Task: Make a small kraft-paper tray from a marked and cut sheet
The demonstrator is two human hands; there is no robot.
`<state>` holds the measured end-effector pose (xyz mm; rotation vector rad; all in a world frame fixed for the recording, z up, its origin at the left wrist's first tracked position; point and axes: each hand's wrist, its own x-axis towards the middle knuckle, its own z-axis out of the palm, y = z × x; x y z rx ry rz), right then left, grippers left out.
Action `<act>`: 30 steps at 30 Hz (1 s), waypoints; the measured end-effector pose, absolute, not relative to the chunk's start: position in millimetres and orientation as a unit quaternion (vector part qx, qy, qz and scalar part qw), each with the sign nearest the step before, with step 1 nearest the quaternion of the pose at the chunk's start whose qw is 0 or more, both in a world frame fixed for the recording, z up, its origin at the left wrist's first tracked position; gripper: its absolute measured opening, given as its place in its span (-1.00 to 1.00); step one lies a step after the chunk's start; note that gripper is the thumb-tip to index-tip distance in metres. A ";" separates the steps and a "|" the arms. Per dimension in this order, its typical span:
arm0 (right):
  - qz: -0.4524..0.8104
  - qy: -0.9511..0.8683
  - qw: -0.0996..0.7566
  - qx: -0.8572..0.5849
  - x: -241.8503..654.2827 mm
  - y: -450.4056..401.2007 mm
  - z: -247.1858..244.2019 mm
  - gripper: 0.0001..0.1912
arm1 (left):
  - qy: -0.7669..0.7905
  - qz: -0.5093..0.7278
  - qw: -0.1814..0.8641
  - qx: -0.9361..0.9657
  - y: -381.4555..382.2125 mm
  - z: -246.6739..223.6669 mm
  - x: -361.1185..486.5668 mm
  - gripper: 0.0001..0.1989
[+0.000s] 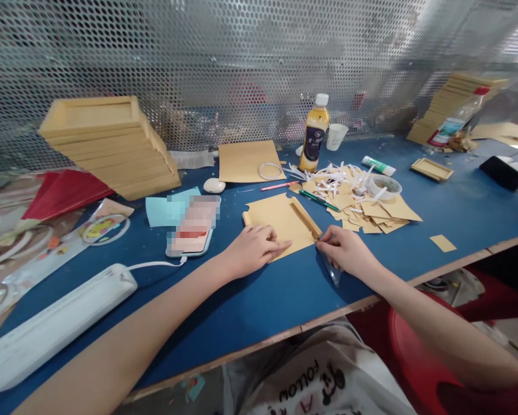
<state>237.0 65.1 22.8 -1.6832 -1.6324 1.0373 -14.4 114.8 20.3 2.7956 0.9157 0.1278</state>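
Note:
A tan card sheet (276, 214) lies on the blue table, with a raised folded strip (304, 216) along its right side. My left hand (255, 249) rests on the sheet's near left part, fingers stretched out and the index finger pointing right. At the near right corner, by the end of the strip, my right hand (344, 249) is closed in a pinch. A clear pointed plastic piece (333, 275) sticks out below its fingers, towards the table's front edge. My fingers hide the upper end of this piece.
Tan card frames (112, 144) stand stacked at back left. A phone (194, 230) charges from a white power strip (60, 325). Paper scraps (367, 210), a tape roll (385, 187), a green pen (318, 200), a glue stick (379, 166) and a drink bottle (314, 135) lie or stand right of the sheet.

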 end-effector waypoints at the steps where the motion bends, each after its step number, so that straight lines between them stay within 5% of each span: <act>1: 0.392 -0.603 0.283 -0.635 239.8 65.2 23.0 -0.83 | 0.308 0.044 0.097 0.945 114.9 20.1 -14.5 -0.65; 11: 0.410 -0.564 0.303 -0.649 267.1 67.4 25.0 -0.76 | 0.312 0.074 0.114 0.940 113.4 18.6 -15.8 -0.68; 15: 0.326 -0.621 0.318 -0.638 284.6 77.0 28.2 -0.74 | 0.325 0.120 0.131 0.929 109.8 19.2 -16.0 -0.71; 22: 0.022 -0.796 0.122 -0.592 296.8 106.4 39.6 -0.90 | 0.373 0.155 0.117 0.907 103.2 24.4 -12.1 -0.85; 30: 0.056 -0.919 0.115 -0.374 240.0 109.0 49.8 -0.80 | 0.393 0.167 0.072 0.901 95.7 20.4 -6.2 -0.80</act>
